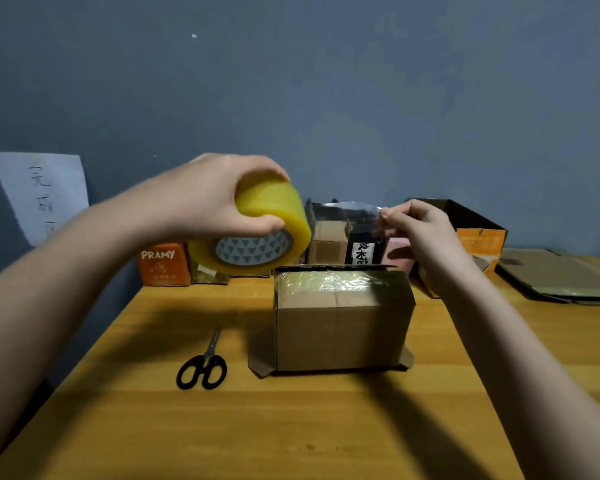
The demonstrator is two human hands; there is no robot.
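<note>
My left hand grips a thick roll of yellowish clear packing tape, held in the air above the table's left middle. A clear strip of tape stretches from the roll to the right. My right hand pinches the strip's free end between thumb and fingers. Below the strip stands a brown cardboard box on the wooden table; its top is covered with shiny tape and its bottom flaps stick out at both sides.
Black-handled scissors lie shut to the left of the box. Along the wall stand an orange PRAMY box, small cartons, a black packet and an open orange box. Flattened cardboard lies at right.
</note>
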